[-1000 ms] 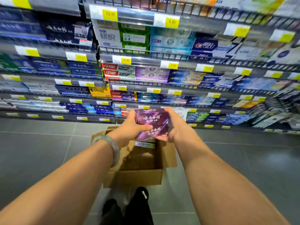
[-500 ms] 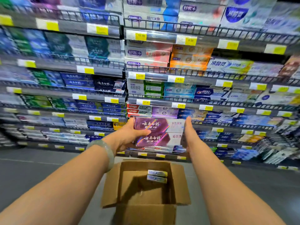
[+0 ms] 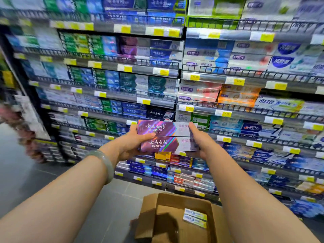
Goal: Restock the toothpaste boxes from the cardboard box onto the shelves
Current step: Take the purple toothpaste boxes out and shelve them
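- Purple holographic toothpaste boxes (image 3: 164, 136), two long cartons stacked one on the other with white right ends, are held up in front of the shelves, level with the middle tiers.
- Clamped on the left end of the stack is the left hand (image 3: 130, 146), thumb lying across the front face and fingers underneath.
- Pressed against the right end is the right hand (image 3: 201, 144), palm flat to the white end panels and fingers pointing up.
- On the left wrist sits a pale green bangle (image 3: 107, 166).
- Below the arms, near the bottom of the view, an open brown cardboard box (image 3: 152, 223) stands on the grey tiled floor (image 3: 26, 181) with its flaps turned out.
- Inside it, toward the right wall, lie two small white and pale blue cartons (image 3: 194, 217), one on top of the other.
- Behind the held stack, grey metal shelves (image 3: 210, 109) with wire front rails run the full width, packed with toothpaste cartons in blue, green, white and orange.
- Yellow and white price tags (image 3: 235, 81) line each shelf edge; most print on them is too blurred to read.
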`<state>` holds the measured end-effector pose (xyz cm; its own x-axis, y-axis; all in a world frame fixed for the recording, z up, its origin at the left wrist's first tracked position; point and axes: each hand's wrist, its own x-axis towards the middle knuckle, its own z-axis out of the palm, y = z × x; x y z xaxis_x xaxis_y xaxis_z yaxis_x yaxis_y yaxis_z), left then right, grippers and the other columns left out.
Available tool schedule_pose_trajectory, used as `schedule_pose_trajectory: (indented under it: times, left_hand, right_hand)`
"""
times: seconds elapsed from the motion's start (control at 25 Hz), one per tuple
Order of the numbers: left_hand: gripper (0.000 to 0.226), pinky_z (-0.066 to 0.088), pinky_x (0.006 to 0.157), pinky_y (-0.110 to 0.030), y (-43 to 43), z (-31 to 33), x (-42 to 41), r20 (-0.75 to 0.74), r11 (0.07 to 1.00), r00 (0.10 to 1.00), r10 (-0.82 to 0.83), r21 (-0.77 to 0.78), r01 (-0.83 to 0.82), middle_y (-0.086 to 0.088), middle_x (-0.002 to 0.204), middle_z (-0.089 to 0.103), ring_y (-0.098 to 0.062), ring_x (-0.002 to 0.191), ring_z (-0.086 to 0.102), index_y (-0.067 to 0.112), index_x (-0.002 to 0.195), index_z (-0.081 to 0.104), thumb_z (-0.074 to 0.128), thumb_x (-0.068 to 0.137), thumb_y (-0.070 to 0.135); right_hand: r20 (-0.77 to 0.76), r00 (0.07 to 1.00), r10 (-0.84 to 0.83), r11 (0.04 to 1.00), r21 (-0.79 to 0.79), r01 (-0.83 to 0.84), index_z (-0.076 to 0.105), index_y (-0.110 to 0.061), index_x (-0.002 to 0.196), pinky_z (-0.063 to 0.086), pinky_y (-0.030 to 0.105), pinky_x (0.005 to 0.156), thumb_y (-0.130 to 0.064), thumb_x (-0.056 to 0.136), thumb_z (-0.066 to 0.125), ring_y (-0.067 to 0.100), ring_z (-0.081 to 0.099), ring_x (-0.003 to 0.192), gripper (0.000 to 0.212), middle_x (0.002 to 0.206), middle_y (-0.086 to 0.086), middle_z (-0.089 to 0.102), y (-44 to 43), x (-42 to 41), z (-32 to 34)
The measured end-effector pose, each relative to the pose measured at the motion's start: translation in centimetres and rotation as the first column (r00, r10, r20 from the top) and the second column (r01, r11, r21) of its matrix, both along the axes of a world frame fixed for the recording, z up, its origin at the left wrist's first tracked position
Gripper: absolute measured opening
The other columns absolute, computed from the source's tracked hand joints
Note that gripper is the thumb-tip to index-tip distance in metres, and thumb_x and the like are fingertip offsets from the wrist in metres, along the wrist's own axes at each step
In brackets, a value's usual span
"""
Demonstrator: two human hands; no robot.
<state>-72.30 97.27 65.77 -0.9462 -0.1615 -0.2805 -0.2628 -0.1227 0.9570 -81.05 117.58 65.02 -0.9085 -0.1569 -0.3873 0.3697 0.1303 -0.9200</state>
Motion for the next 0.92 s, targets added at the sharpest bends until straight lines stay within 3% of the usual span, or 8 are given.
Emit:
schedule_pose_trajectory:
  times: [0.08,0.2,0.36,0.48,0.68,0.76,0.84,0.92]
  left_hand:
    - [0.053,0.057,0.057,-0.033,-2.5,1.6,1.2,-0.043,0.997,0.996,0.079,-0.008,-0.080,-0.002,0.105,0.058,-0.020,0.080,0.064,0.021,0.122,0.029,0.067,0.085,0.016]
    - [0.053,0.057,0.062,-0.034,-5.4,3.2,1.6,-0.115,0.987,0.982,0.153,-0.026,-0.157,-0.004,0.107,0.058,-0.020,0.083,0.063,0.020,0.120,0.025,0.066,0.086,0.017]
    - [0.041,0.053,0.070,-0.036,-7.9,4.0,-0.4,-0.201,0.974,0.957,0.209,-0.042,-0.222,-0.004,0.099,0.062,-0.019,0.081,0.062,0.020,0.118,0.029,0.060,0.091,0.019]
    - [0.033,0.055,0.071,-0.035,-9.8,4.5,-3.4,-0.227,0.975,0.954,0.197,-0.057,-0.215,-0.003,0.097,0.063,-0.018,0.080,0.063,0.017,0.121,0.034,0.054,0.095,0.021]
    - [0.037,0.056,0.067,-0.033,-13.8,7.0,-10.6,-0.296,0.969,0.931,0.214,-0.060,-0.241,0.000,0.099,0.061,-0.016,0.079,0.063,0.010,0.131,0.038,0.048,0.098,0.023]
    - [0.034,0.056,0.066,-0.033,-15.7,8.3,-13.7,-0.311,0.965,0.923,0.224,-0.061,-0.255,-0.003,0.103,0.061,-0.016,0.079,0.062,0.007,0.130,0.041,0.044,0.100,0.022]
    - [0.028,0.055,0.066,-0.033,-17.3,9.2,-15.9,-0.324,0.963,0.918,0.230,-0.063,-0.263,-0.006,0.104,0.061,-0.016,0.077,0.062,0.007,0.125,0.046,0.040,0.101,0.020]
    - [0.027,0.057,0.065,-0.032,-19.2,9.7,-17.7,-0.340,0.951,0.910,0.236,-0.112,-0.288,-0.008,0.106,0.062,-0.016,0.078,0.062,0.008,0.124,0.049,0.039,0.101,0.020]
  right_hand:
    - [-0.052,0.998,0.032,0.999,-0.025,-0.033,0.064,-0.015,0.102,0.056,0.028,0.053,-0.054,0.093,0.045,0.016,0.068,0.064,0.045,0.084,0.005,0.070,-2.7,0.3,1.2]
    - [-0.107,0.993,0.058,0.998,-0.022,-0.060,0.064,-0.011,0.110,0.059,0.038,0.072,-0.061,0.088,0.046,0.024,0.070,0.080,0.057,0.099,0.010,0.072,-5.8,0.0,2.2]
    - [-0.164,0.985,0.055,0.997,-0.041,-0.062,0.060,-0.011,0.112,0.057,0.031,0.059,-0.063,0.085,0.047,0.023,0.070,0.082,0.060,0.100,0.008,0.071,-8.7,-2.1,3.5]
    - [-0.225,0.974,0.024,1.000,-0.004,-0.026,0.062,-0.012,0.107,0.057,0.048,0.085,-0.070,0.074,0.050,0.030,0.069,0.094,0.068,0.109,0.012,0.070,-10.6,-5.5,4.1]
    - [-0.356,0.934,-0.020,1.000,-0.012,0.017,0.055,-0.014,0.085,0.052,0.057,0.091,-0.053,0.087,0.052,0.035,0.065,0.105,0.040,0.112,0.018,0.066,-14.5,-12.4,8.0]
    - [-0.384,0.923,-0.025,0.999,-0.052,0.006,0.058,-0.013,0.088,0.050,0.059,0.091,-0.044,0.092,0.051,0.037,0.065,0.105,0.032,0.115,0.020,0.066,-16.3,-14.9,9.9]
    - [-0.401,0.916,-0.004,0.999,-0.036,-0.012,0.061,-0.007,0.102,0.054,0.050,0.088,-0.034,0.097,0.047,0.031,0.065,0.092,0.031,0.112,0.019,0.066,-17.8,-16.6,11.1]
    - [-0.421,0.906,0.035,0.999,0.027,-0.026,0.060,-0.005,0.089,0.054,0.042,0.073,-0.030,0.097,0.047,0.025,0.060,0.079,0.029,0.098,0.023,0.064,-19.4,-18.4,11.4]
